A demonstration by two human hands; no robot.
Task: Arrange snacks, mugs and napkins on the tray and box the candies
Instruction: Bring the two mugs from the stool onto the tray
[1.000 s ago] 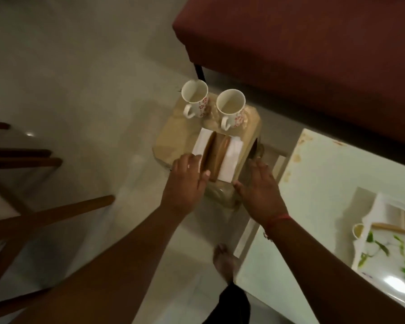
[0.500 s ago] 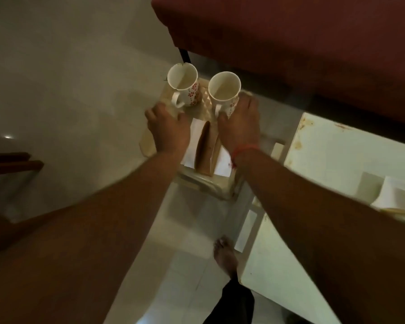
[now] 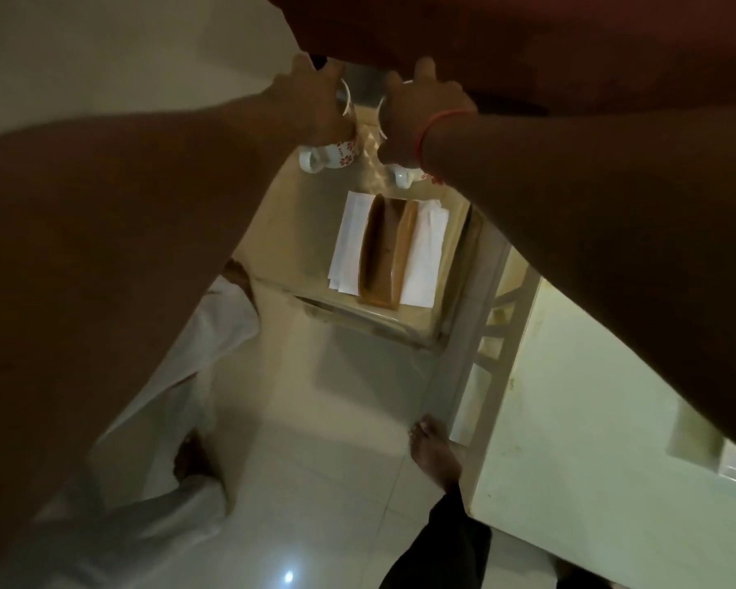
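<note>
A pale tray (image 3: pixel 281 223) sits on a small low stand. At its far end stand two white mugs with red flowers. My left hand (image 3: pixel 311 104) lies over the left mug (image 3: pixel 336 153) with fingers curled round its top. My right hand (image 3: pixel 417 116), with a red thread at the wrist, covers the right mug (image 3: pixel 402 177) the same way; only its handle and base show. White napkins (image 3: pixel 351 244) lie on the tray's near half with a brown wooden holder (image 3: pixel 383 252) on them. No snacks or candies are in view.
A dark red sofa (image 3: pixel 549 40) runs along the top, just beyond the mugs. A white table (image 3: pixel 591 410) stands at the right, its legs close to the tray's stand. My bare foot (image 3: pixel 434 448) is on the tiled floor. White cloth (image 3: pixel 179 418) lies at lower left.
Both hands moved from beside the napkins up the tray and now sit on top of the two mugs. The camera has leaned closer and further over the tray.
</note>
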